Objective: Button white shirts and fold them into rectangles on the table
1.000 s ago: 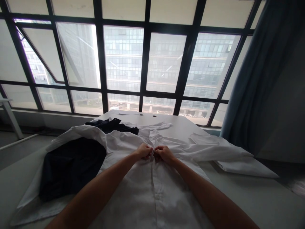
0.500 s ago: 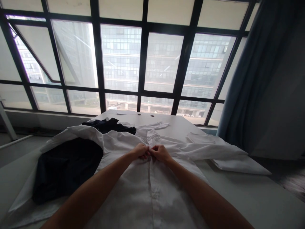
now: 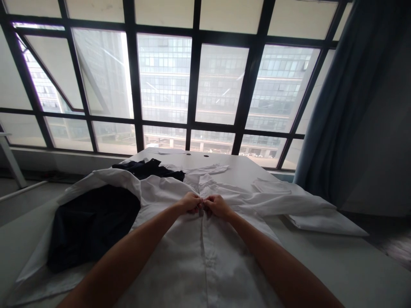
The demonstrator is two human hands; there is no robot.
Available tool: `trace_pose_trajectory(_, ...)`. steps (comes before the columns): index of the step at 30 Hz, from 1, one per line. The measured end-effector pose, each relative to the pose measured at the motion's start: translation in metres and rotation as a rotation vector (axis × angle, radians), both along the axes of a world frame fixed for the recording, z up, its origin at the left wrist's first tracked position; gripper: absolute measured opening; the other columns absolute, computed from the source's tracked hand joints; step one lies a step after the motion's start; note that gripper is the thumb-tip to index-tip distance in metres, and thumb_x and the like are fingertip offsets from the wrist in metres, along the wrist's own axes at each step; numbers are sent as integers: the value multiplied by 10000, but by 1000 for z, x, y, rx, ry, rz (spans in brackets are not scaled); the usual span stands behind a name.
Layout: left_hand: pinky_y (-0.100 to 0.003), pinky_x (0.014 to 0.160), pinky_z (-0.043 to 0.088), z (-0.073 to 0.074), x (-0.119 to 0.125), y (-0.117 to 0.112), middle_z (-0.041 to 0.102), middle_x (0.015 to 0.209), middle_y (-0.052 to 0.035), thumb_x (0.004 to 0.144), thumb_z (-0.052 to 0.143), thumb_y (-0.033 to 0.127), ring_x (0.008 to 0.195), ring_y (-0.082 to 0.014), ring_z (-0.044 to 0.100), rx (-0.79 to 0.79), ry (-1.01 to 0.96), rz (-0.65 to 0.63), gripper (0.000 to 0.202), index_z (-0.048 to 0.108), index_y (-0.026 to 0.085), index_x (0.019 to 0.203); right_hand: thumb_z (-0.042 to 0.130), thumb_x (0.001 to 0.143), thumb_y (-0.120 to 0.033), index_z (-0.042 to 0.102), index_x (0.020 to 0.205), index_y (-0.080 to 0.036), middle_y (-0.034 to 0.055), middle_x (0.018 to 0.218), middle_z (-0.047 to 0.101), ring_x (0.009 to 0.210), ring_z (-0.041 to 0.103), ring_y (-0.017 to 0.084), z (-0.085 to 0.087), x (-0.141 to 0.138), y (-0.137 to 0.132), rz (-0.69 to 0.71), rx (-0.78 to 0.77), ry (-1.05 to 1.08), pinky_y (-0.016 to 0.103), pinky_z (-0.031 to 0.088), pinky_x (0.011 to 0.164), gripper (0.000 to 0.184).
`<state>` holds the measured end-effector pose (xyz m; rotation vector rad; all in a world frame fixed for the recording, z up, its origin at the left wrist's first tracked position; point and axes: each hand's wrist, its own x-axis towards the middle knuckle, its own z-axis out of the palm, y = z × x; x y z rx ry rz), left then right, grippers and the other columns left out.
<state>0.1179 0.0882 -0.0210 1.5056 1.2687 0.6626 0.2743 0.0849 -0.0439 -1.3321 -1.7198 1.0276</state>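
A white shirt (image 3: 180, 252) lies spread over the table with its front seam running toward me and its sleeves out to the sides. My left hand (image 3: 192, 202) pinches the shirt's front edge near the chest. Right beside it, my right hand (image 3: 216, 206) grips the opposite edge, so the fingertips of both hands nearly meet. Whatever small part sits between the fingers, perhaps a button, is too small to make out. Dark navy cloth (image 3: 96, 226) rests at the left, partly covered by white fabric.
A dark garment (image 3: 150, 170) lies crumpled behind the shirt at the left. Folded white cloth (image 3: 324, 224) sits at the right on the white table (image 3: 346, 261). Large framed windows (image 3: 165, 79) stand beyond, with a blue-grey curtain (image 3: 330, 111) at the right.
Both hands stay at the same place on the shirt front, with only slight finger movement. The whole view has shifted a little to the right.
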Motion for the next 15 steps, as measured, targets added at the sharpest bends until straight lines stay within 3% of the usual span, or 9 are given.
trace_pose_trajectory(5,-158,370,296,0,-3,2,489,483,72,899,578,313,355,-54,454,77,12,-61,240,582,130,746,481,821,-169,546,580,-168,-46,458,550,382,506,78,3,-2,-1,-31,-89,44,167,352,376,249)
trace_pose_trajectory(9,-176,420,338,-3,-6,5,545,521,40,894,561,339,394,-78,489,258,205,-114,250,615,125,778,471,815,-146,529,580,-167,-42,483,561,383,506,68,2,-2,1,-47,-121,54,161,326,363,243)
trace_pose_trajectory(13,-231,638,446,-7,-5,2,698,764,-64,896,537,320,721,-180,651,604,507,-57,226,680,147,870,482,821,-173,521,575,-172,-26,520,588,375,495,69,2,-2,3,-53,-141,47,172,322,364,250)
trace_pose_trajectory(15,-282,756,457,-11,-5,-1,715,880,-97,915,507,323,874,-232,663,699,611,-32,239,685,166,946,498,824,-196,532,581,-172,-17,532,598,378,498,77,3,-2,2,-49,-160,25,180,324,370,247)
